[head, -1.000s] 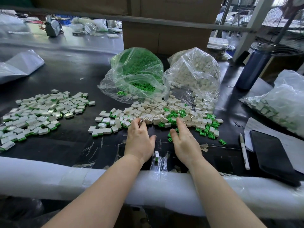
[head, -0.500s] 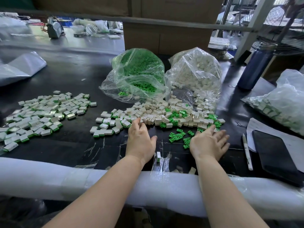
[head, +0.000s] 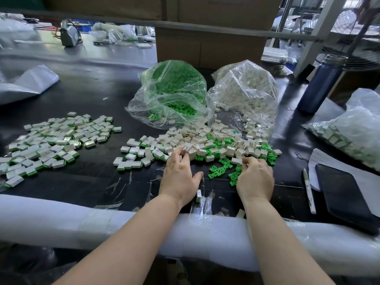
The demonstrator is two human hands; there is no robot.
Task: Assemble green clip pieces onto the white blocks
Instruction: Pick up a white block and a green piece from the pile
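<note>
Counting stock on the worktop (head: 86, 95), you have three lots.

Lot one: finished blocks (head: 51, 140) (white with a green edge), spread toward the left edge, with a smaller finished group (head: 135, 157) nearer the middle.

Lot two: bare white blocks (head: 197, 140) heaped mid-worktop, green clip pieces (head: 221, 168) mixed in and scattered at its near side.

Lot three: reserve, a green clip bag (head: 172, 93) and a white block bag (head: 246, 93) toward the far edge, both well filled.

Your left hand (head: 180, 175) lies fingers-forward on the heap, tips among the blocks; whether it pinches one cannot be told. Your right hand (head: 255, 177) is curled over the clips, contents hidden.

Judgement: a fair batch done, far more left.
</note>
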